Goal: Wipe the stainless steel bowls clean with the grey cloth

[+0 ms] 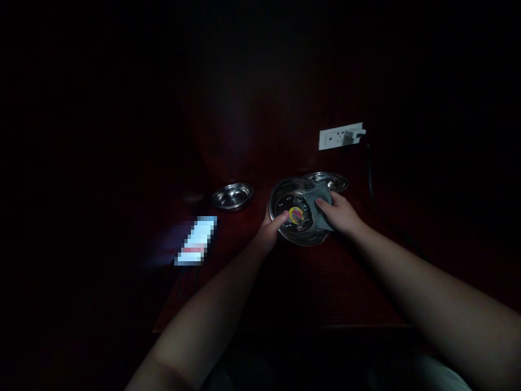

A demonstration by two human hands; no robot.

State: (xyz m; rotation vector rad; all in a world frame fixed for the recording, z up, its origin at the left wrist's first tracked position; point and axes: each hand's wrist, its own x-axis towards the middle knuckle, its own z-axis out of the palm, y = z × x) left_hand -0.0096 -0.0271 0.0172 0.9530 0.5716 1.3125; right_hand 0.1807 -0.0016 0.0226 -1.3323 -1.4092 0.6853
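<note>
The scene is very dark. My left hand (272,228) grips the near left rim of a shiny steel bowl (285,200), tilted toward me, with a round yellow sticker (296,215) inside it. My right hand (341,213) presses a grey cloth (317,200) against the bowl's right inner side, fingers closed on the cloth. Both forearms reach in from the bottom of the view.
A second steel bowl (232,195) sits to the left on the dark red table (244,163). Another steel dish (331,180) lies just behind the held bowl. A lit phone screen (197,240) glows at the left. A white wall socket (340,136) holds a plug with a black cable.
</note>
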